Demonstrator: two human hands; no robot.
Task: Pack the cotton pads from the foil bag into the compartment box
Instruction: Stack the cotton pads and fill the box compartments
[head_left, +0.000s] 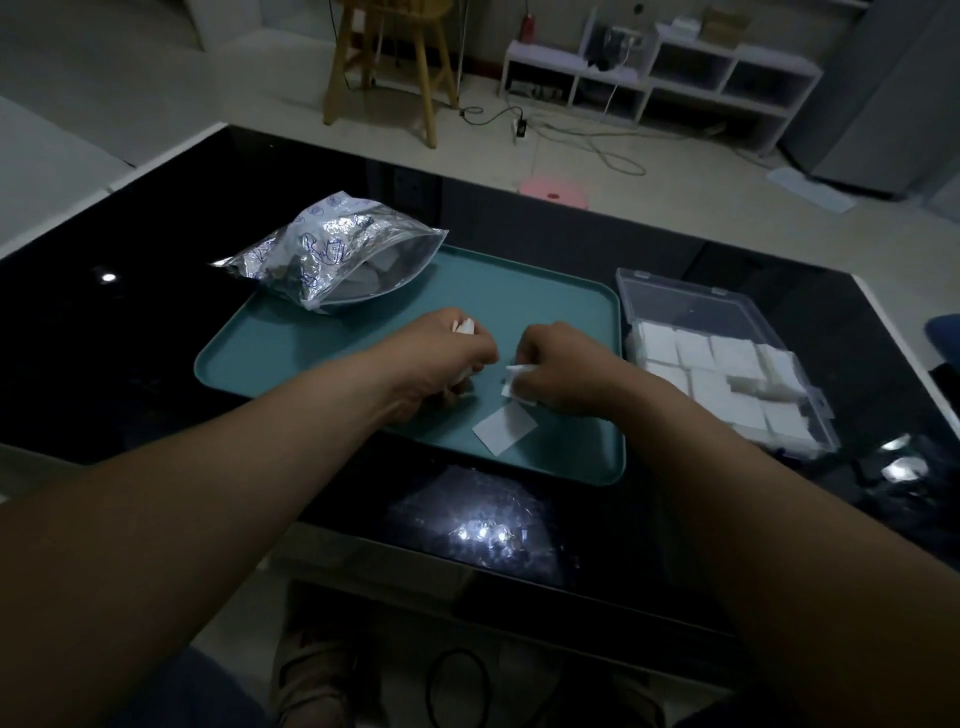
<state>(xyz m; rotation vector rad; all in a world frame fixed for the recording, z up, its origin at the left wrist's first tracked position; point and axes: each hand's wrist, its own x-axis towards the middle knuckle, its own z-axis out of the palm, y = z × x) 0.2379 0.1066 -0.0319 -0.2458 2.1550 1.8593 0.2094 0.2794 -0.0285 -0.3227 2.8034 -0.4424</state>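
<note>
A silver foil bag (332, 254) lies open at the far left corner of a teal tray (545, 312). Over the tray's middle, my left hand (441, 358) grips a small stack of white cotton pads (464, 327). Close to its right, my right hand (558, 371) pinches another white pad (517, 379). One loose pad (504, 429) lies flat on the tray just below both hands. The clear compartment box (691, 306) stands right of the tray, lid open, with white pads (722, 374) filling several compartments.
The tray and box sit on a glossy black table (130, 312) with light glare near its front edge. Beyond the table are a wooden stool (389, 67), a white low shelf (670, 78) and cables on the floor.
</note>
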